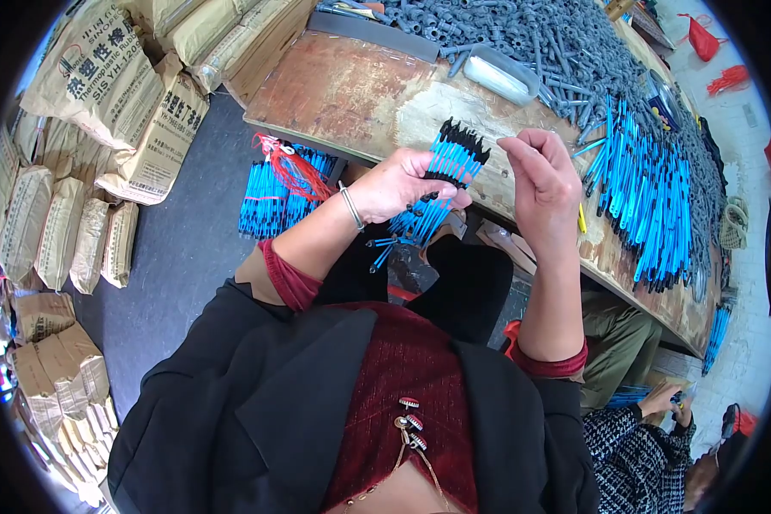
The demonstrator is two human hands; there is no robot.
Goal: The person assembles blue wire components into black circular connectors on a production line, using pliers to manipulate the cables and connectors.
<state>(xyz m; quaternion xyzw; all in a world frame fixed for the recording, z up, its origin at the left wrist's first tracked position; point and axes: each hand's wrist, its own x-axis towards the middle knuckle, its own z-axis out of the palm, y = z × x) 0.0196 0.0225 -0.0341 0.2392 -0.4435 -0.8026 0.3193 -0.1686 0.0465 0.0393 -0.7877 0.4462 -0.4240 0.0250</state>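
My left hand (407, 188) is wrapped round a bundle of slim blue sticks with black tips (455, 159). The tips fan out upward above my fingers, and the blue lower ends hang below my hand over my lap. A dark band seems to run across the bundle near my fingers. To the right of the bundle, and apart from it, my right hand (546, 176) is raised over the table edge. Its thumb and forefinger are drawn together, and whatever they hold, if anything, is too small to make out.
On the wooden table (343, 86) lie a heap of grey plastic parts (497, 26), a clear plastic box (501, 80) and a pile of blue sticks (651, 197). Tied blue bundles (265, 201) stand below its left side. Paper sacks (103, 86) line the left. A co-worker's hands (664, 400) show lower right.
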